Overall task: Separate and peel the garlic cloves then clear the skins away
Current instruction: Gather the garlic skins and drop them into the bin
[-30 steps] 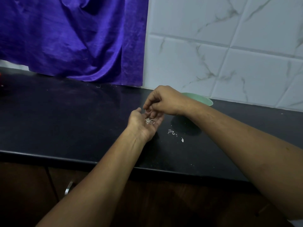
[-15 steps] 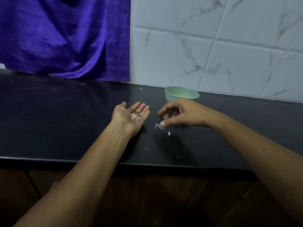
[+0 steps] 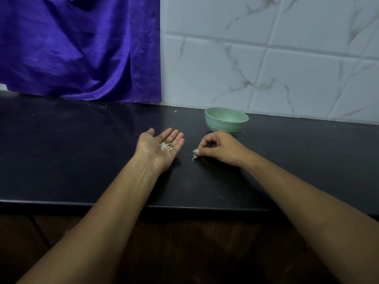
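Note:
My left hand [image 3: 159,149] lies palm up on the black counter [image 3: 82,152], fingers straight, with a small pile of pale garlic skins [image 3: 165,146] in the palm. To its right, my right hand [image 3: 219,148] has its fingers curled down on the counter, the fingertips pinching at a few loose skin flakes [image 3: 194,157]. Behind the right hand stands a pale green bowl [image 3: 226,119]; its contents are hidden by the rim. No garlic cloves show.
A purple curtain [image 3: 82,50] hangs at the back left and a white marbled tile wall [image 3: 266,58] at the back right. Tiny skin specks [image 3: 175,111] dot the counter near the wall. The counter's front edge [image 3: 61,202] runs above dark wooden cabinet doors.
My right hand left the left palm, moved right and dropped to the counter, where it now pinches at the loose flakes. The left hand stayed palm up with its skins.

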Demonstrator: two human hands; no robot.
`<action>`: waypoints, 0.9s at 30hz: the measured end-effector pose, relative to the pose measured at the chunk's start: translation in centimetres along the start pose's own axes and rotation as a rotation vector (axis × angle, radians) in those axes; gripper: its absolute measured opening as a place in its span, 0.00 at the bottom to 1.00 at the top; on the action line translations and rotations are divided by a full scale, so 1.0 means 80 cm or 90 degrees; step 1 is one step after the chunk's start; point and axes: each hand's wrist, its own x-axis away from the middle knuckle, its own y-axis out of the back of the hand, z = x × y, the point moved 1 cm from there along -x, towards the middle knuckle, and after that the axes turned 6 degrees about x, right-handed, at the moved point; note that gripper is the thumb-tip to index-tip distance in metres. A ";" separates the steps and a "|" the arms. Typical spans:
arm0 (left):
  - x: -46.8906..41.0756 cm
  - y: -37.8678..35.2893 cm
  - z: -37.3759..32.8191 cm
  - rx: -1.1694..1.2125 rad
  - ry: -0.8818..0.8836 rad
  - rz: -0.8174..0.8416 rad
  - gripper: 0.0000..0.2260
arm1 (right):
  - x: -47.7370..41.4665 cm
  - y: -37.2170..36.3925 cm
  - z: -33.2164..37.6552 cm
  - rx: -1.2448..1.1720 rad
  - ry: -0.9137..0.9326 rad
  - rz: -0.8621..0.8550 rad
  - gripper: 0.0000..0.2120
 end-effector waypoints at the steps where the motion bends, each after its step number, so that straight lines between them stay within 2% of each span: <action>1: 0.000 0.000 0.000 -0.001 0.001 0.000 0.24 | -0.004 0.001 0.001 -0.015 0.000 -0.014 0.05; 3: -0.001 -0.001 0.000 0.001 0.001 0.002 0.24 | -0.007 0.004 0.004 0.025 -0.002 -0.031 0.08; 6: 0.000 -0.002 -0.001 0.001 -0.001 -0.001 0.25 | -0.005 0.003 0.012 0.274 0.054 -0.013 0.16; 8: 0.000 -0.002 0.000 -0.002 0.001 0.000 0.24 | 0.003 -0.003 0.017 0.360 0.095 0.004 0.17; 16: 0.001 -0.001 -0.002 0.010 -0.027 -0.009 0.25 | 0.014 0.008 0.031 0.312 0.120 0.015 0.18; 20: 0.003 0.000 -0.003 0.011 -0.033 -0.014 0.25 | 0.004 -0.009 0.041 0.377 0.162 0.080 0.22; 27: 0.001 -0.002 -0.002 0.004 -0.025 -0.005 0.25 | 0.018 0.013 0.038 0.395 0.159 0.121 0.19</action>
